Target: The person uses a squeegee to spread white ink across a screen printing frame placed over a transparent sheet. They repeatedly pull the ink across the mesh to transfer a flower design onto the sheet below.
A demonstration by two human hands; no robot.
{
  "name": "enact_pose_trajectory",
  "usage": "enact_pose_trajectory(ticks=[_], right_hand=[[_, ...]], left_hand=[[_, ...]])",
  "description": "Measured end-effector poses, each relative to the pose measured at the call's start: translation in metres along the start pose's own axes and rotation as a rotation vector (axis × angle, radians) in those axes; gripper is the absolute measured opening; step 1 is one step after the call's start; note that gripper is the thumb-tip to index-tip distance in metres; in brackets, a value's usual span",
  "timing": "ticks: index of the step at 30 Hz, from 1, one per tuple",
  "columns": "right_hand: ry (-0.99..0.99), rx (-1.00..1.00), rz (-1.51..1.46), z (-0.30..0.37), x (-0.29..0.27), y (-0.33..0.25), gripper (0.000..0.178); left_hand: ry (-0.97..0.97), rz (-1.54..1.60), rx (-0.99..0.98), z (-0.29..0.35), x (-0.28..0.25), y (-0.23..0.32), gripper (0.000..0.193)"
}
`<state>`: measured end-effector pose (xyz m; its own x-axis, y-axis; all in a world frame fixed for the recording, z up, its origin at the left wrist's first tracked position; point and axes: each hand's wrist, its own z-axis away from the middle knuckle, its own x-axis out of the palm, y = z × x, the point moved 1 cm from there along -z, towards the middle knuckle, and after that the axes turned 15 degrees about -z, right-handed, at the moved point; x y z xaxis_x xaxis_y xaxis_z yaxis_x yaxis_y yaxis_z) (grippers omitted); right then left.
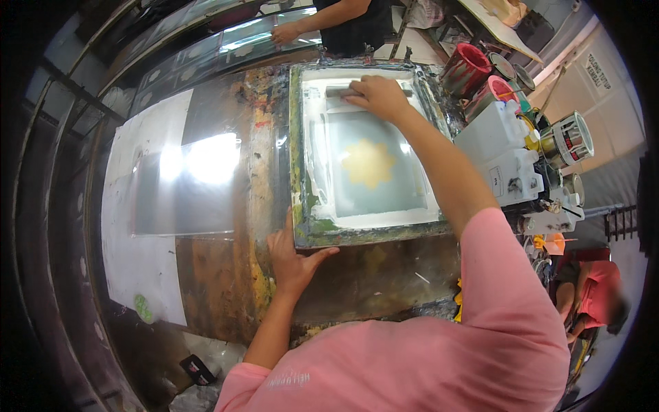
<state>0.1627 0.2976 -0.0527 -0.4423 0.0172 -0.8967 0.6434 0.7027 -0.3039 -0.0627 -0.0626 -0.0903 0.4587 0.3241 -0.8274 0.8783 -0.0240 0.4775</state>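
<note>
A screen-printing frame (297, 151) with a paint-smeared wooden border lies on the worktable in front of me. Its mesh (347, 196) looks grey-green, edged in white, with a yellow flower-like shape (368, 165) in the middle. At the far end of the mesh, my right hand (376, 96) is closed around a squeegee (336, 91), whose bar lies crosswise. My left hand (292, 261) rests against the frame's near left corner. Its index finger stretches up the left side and its thumb points right along the near edge.
A clear sheet (147, 199) lies on the table's left, partly over a white board (123, 275). White jugs (491, 130) and paint cans (467, 69) crowd the right side. Another person's hand (287, 32) is beyond the table; someone in pink (597, 292) sits lower right.
</note>
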Motion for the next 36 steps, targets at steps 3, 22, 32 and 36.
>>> enact_pose_trajectory(ticks=[3, 22, 32, 36], right_hand=[[0.0, 0.043, -0.003, 0.053, -0.004, -0.031, 0.044], [0.343, -0.046, 0.098, 0.207, -0.182, -0.28, 0.035], [0.506, -0.091, 0.039, 0.088, -0.271, -0.233, 0.047], [0.501, -0.056, 0.043, 0.055, -0.283, -0.221, 0.055]], left_hand=[[0.062, -0.004, 0.029, 0.004, 0.0, 0.003, 0.123], [0.153, 1.012, -0.102, 0.008, -0.09, 0.089, 0.098], [-0.252, -0.6, 0.02, 0.036, -0.049, 0.055, 0.124], [-0.017, -0.341, 0.054, 0.005, -0.045, 0.062, 0.095]])
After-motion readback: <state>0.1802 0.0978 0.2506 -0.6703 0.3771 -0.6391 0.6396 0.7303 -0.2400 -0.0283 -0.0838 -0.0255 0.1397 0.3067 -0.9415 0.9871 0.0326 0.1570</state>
